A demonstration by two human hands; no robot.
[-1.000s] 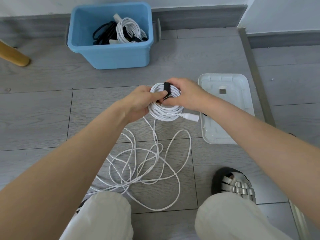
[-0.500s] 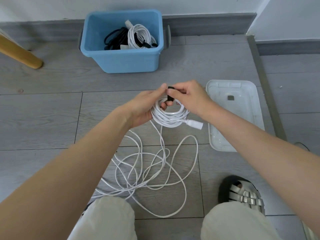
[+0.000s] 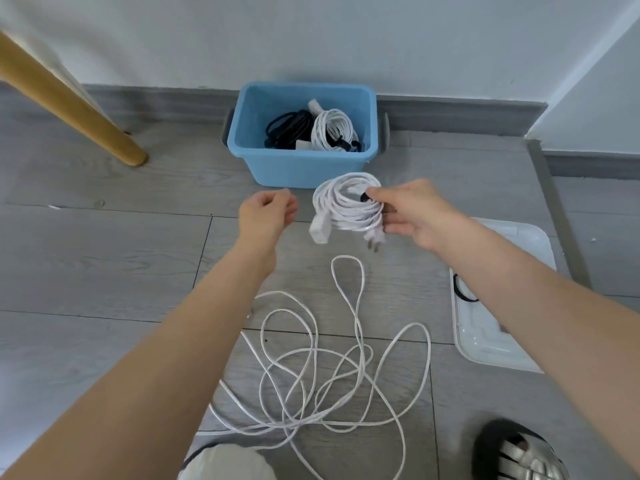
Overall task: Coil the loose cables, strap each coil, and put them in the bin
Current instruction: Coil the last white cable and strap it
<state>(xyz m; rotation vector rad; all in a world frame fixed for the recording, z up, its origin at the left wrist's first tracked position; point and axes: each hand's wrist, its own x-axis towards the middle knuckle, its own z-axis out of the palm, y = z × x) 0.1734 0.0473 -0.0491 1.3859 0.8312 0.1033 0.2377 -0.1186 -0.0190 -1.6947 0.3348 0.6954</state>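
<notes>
Here, round white coil (image 3: 348, 204), right hand (image 3: 412, 213)

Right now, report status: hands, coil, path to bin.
Right hand grips strapped white coil; left hand empty. Blue bin just ahead, path clear. Loose cable on floor.

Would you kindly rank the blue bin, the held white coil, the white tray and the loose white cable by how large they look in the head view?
1. Loose white cable, widest sprawl
2. Blue bin
3. White tray, partly hidden by the arm, so unsure against the bin
4. Held white coil
</notes>
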